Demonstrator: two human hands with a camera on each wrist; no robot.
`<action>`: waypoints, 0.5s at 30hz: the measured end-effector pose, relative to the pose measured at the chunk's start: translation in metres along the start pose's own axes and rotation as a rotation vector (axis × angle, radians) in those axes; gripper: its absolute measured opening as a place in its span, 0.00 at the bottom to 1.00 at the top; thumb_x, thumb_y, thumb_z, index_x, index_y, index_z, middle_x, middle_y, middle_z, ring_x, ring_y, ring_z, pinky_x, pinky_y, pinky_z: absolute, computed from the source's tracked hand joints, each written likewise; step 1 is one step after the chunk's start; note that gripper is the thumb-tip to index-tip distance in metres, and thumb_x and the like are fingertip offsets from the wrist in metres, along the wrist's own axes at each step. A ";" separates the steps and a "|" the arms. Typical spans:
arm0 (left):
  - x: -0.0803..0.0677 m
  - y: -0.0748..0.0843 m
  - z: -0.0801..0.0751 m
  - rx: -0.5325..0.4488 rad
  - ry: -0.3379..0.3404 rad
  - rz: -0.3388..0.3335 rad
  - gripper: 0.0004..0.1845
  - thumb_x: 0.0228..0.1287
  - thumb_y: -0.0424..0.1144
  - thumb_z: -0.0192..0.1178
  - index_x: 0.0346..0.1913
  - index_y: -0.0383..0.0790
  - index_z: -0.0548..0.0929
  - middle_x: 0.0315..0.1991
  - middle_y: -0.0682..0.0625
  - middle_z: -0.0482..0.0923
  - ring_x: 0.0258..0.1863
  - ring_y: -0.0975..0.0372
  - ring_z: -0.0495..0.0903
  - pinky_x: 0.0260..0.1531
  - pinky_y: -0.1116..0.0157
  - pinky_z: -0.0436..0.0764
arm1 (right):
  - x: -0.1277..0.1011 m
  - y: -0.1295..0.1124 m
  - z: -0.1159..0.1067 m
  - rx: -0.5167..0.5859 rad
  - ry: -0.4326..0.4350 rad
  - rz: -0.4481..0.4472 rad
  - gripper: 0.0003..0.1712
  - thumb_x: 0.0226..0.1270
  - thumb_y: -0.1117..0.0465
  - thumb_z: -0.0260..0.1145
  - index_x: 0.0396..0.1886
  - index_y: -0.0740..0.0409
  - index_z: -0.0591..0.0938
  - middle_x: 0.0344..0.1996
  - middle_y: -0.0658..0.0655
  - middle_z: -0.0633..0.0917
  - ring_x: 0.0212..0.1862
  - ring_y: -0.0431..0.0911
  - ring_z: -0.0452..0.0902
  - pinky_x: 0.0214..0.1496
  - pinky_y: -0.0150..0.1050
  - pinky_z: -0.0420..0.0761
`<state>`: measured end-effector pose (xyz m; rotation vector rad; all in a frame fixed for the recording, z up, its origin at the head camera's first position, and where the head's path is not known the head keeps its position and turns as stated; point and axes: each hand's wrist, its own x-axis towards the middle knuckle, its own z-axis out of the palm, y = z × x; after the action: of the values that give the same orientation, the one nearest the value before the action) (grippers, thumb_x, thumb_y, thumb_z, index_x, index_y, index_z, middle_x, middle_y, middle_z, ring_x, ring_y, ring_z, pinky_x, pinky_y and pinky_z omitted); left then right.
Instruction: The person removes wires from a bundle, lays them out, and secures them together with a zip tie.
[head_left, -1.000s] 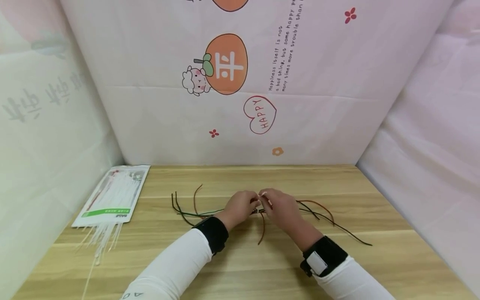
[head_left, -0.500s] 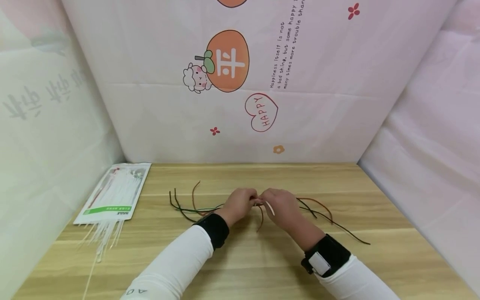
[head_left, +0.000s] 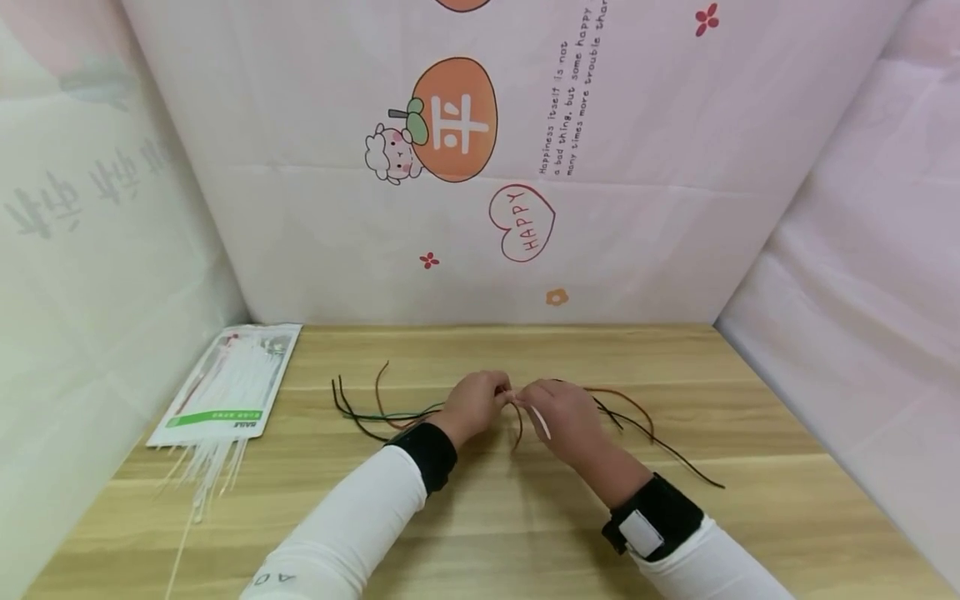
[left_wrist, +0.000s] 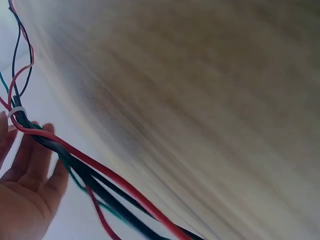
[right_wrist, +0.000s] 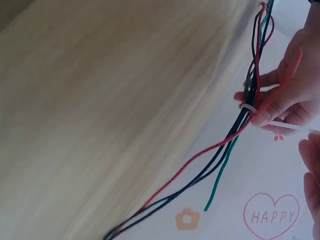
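A bundle of thin red, black and green wires [head_left: 360,410] lies across the wooden table [head_left: 480,517], fanning out at both ends. My left hand [head_left: 476,404] grips the bundle at its middle. A white cable tie [right_wrist: 248,108] loops round the wires there, also seen in the left wrist view as the tie [left_wrist: 17,111]. My right hand [head_left: 562,415] pinches the tie's white tail [head_left: 540,420], which runs back along the hand. The two hands' fingertips meet over the loop. The right wrist view shows the tail [right_wrist: 295,128] leaving the loop sideways.
A plastic bag of white cable ties [head_left: 225,383] lies at the table's left rear, with several loose ties [head_left: 206,471] spilling toward me. Printed sheets wall in the back [head_left: 480,208] and both sides.
The tie's white tip stood above the fingertips a second ago; its tail now lies drawn back along my right hand. Hands and wires have shifted slightly left.
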<state>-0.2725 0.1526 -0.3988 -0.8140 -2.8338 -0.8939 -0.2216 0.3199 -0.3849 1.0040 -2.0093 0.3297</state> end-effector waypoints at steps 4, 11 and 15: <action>0.002 -0.004 -0.004 -0.030 -0.002 -0.005 0.08 0.72 0.40 0.54 0.42 0.41 0.82 0.34 0.52 0.81 0.33 0.62 0.76 0.39 0.64 0.76 | 0.008 0.009 -0.005 0.040 0.010 0.071 0.06 0.54 0.70 0.72 0.31 0.61 0.83 0.28 0.56 0.86 0.29 0.48 0.83 0.28 0.41 0.81; 0.003 -0.010 -0.006 -0.208 -0.092 -0.046 0.14 0.77 0.37 0.46 0.52 0.37 0.80 0.38 0.50 0.81 0.39 0.61 0.78 0.44 0.61 0.77 | 0.016 0.019 -0.009 0.063 -0.083 0.211 0.04 0.59 0.67 0.70 0.35 0.58 0.85 0.31 0.55 0.87 0.33 0.47 0.83 0.31 0.42 0.81; 0.000 -0.008 -0.007 -0.244 -0.179 -0.080 0.16 0.74 0.38 0.49 0.59 0.37 0.76 0.44 0.47 0.81 0.44 0.58 0.79 0.46 0.59 0.77 | 0.016 0.018 -0.008 0.084 -0.082 0.210 0.04 0.58 0.67 0.70 0.34 0.58 0.86 0.31 0.55 0.87 0.33 0.48 0.83 0.31 0.42 0.81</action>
<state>-0.2768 0.1436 -0.3973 -0.8497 -2.9677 -1.2586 -0.2360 0.3278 -0.3656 0.8705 -2.1965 0.4964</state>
